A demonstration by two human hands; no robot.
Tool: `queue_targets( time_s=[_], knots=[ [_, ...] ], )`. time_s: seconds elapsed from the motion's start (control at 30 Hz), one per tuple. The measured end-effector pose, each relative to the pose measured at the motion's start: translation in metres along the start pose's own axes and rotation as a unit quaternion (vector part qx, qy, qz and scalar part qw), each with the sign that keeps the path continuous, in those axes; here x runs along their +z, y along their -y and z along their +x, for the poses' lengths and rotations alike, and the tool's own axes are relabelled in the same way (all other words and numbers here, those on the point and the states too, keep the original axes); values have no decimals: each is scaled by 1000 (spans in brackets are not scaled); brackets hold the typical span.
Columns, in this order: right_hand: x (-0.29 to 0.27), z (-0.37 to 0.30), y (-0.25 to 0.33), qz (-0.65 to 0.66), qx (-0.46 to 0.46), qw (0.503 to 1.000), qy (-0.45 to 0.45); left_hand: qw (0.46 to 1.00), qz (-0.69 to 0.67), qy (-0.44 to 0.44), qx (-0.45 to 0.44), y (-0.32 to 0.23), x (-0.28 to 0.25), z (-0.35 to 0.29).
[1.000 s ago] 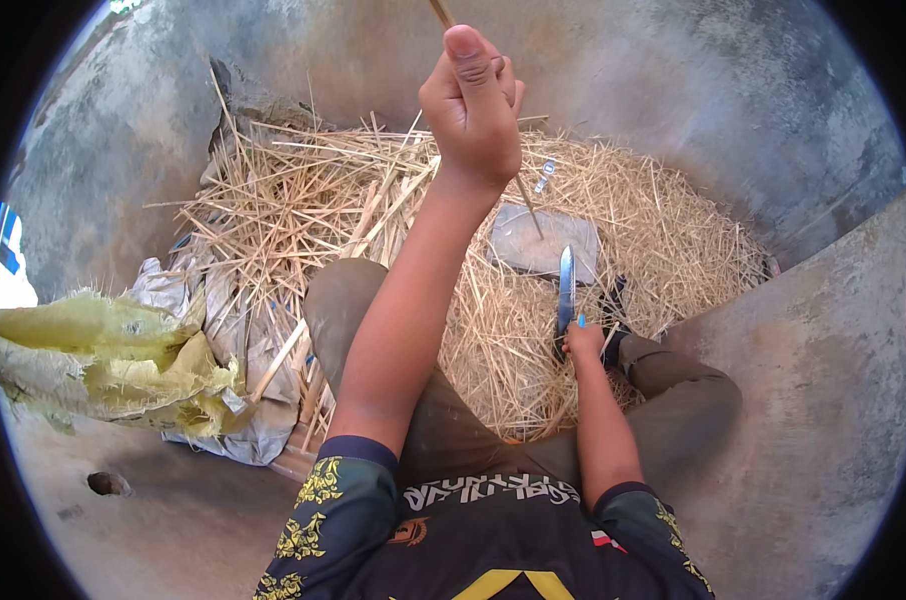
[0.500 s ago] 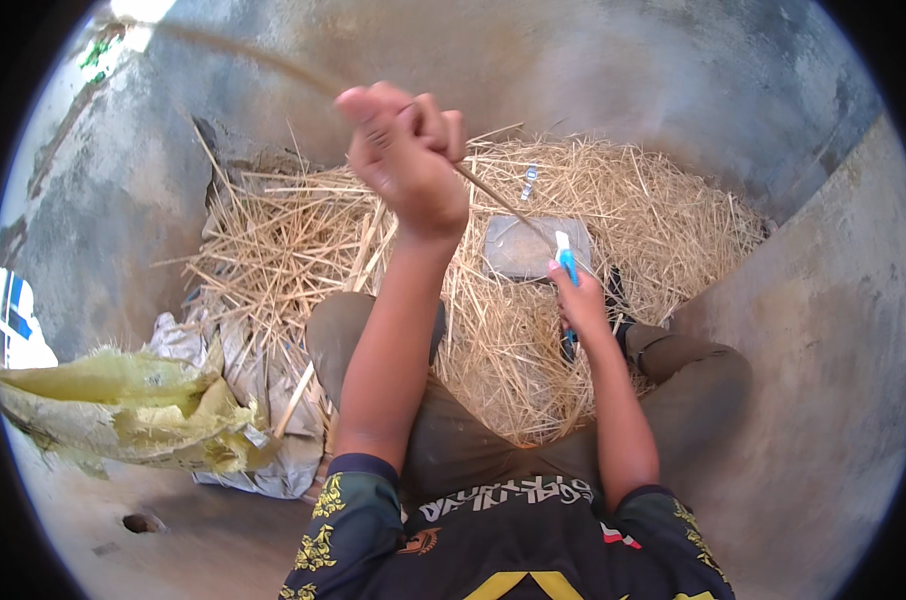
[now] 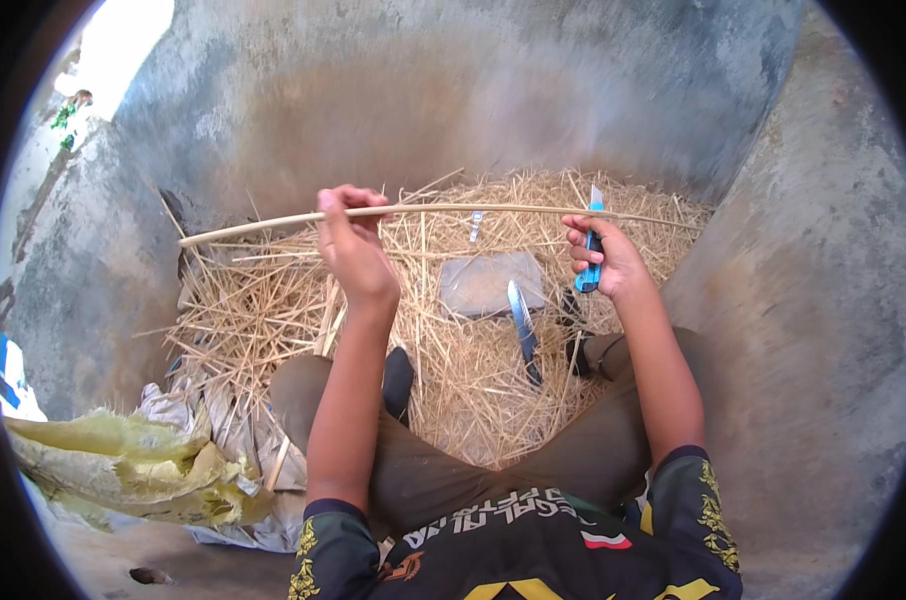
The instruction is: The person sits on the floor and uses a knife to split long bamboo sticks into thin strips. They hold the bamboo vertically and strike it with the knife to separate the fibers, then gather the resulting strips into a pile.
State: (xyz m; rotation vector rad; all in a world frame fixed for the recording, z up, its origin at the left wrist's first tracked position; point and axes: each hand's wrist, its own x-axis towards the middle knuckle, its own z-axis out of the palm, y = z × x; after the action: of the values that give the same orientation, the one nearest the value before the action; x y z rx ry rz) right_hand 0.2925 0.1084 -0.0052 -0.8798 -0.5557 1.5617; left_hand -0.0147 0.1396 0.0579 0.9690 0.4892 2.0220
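1. A rough outdoor work corner, not a room: bare, stained concrete walls (image 3: 493,90) curve around.
2. Loose straw (image 3: 273,310) heaped over the ground.
3. Crumpled yellow sack (image 3: 123,470) lying beside it.

Blue utility knife (image 3: 590,262), pale tan stick (image 3: 443,211), golden straw (image 3: 373,310), grey stone (image 3: 488,283)

A heap of straw (image 3: 273,310) covered the middle of the frame, against a grey concrete wall (image 3: 493,90) across the top. On the straw, right of centre, lay a flat grey stone (image 3: 483,285), with a large knife (image 3: 523,325) just beside its lower right. A crumpled yellow sack (image 3: 123,470) sat at lower left, on pale sheeting (image 3: 223,425).
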Motion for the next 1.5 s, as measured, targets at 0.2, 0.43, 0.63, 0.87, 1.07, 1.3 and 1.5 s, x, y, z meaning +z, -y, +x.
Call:
queue_targets(
  time_s=[0.2, 0.43, 0.63, 0.87, 1.07, 1.3, 1.5],
  knots=[
    [-52, 32, -5, 124, -99, 977, -139, 930, 63, 172, -317, 39, -27, -23],
    [-35, 18, -2, 276, -183, 935, -126, 900, 11, 124, -418, 71, -55, -54],
    [-7, 1, 3, 54, -241, 964, -101, 747, 219, 268, -567, 58, -53, -68],
    [49, -32, -13, -203, -215, 954, 40, 815, 412, 396, -98, 28, -39, -82],
    [63, -35, -44, -187, -150, 962, 132, 789, 278, 483, -259, 42, -33, -93],
    [62, -34, -47, -240, -318, 915, -70, 794, 209, 454, -346, 56, -28, -115],
    [60, -38, -43, -241, -418, 863, -151, 819, 271, 430, -268, 56, -26, -119]
  ],
)
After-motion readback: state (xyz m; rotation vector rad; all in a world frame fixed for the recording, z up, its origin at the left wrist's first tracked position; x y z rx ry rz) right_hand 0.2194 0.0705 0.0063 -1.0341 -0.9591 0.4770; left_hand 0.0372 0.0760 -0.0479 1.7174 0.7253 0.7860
